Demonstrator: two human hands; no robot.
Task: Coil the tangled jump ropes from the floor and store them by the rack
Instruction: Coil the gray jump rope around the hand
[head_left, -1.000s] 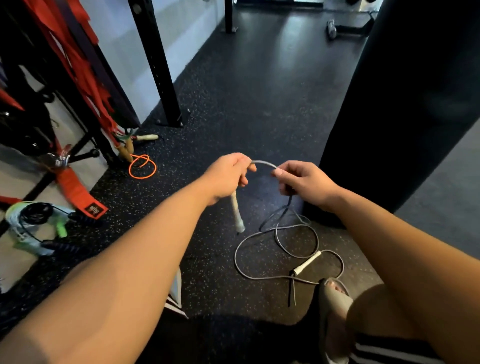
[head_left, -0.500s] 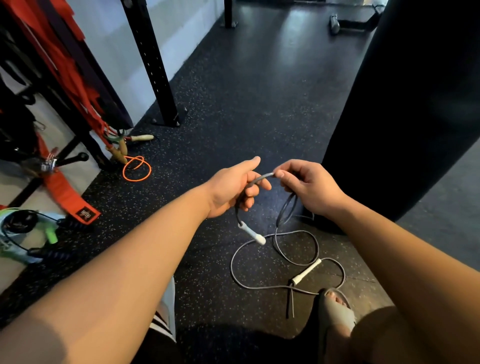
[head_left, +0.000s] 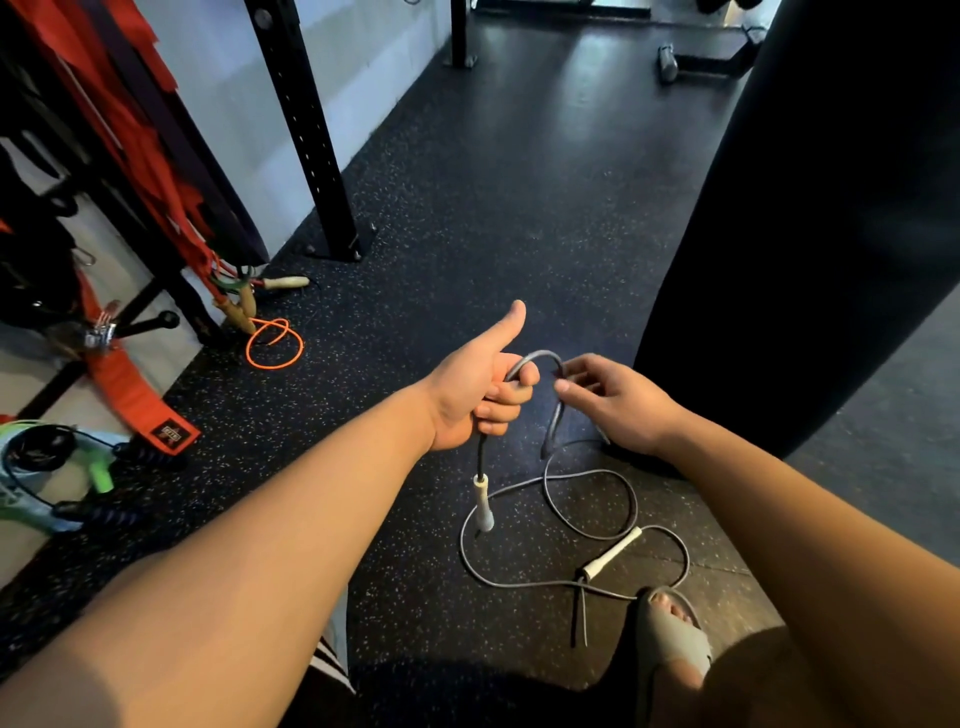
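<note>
A grey jump rope (head_left: 587, 525) with white handles lies looped on the black rubber floor. My left hand (head_left: 480, 387) grips the rope near one end, thumb raised, and one white handle (head_left: 483, 503) dangles below the fist. My right hand (head_left: 618, 402) pinches the rope just beside it, so a short arch of cord runs between the two hands. The second white handle (head_left: 613, 552) rests on the floor among the loops. An orange rope (head_left: 274, 343) with wooden handles lies by the rack's foot at the left.
The black rack upright (head_left: 306, 130) with red straps (head_left: 140, 171) stands at the left. A black punching bag (head_left: 810, 218) hangs close on the right. Green and black ropes (head_left: 62, 473) lie at far left. My sandalled foot (head_left: 670, 634) stands next to the grey rope.
My left hand has closed its fingers round the rope and lifted its thumb. The handle below it swung from slanted to hanging straight down. My right hand slid slightly right along the cord.
</note>
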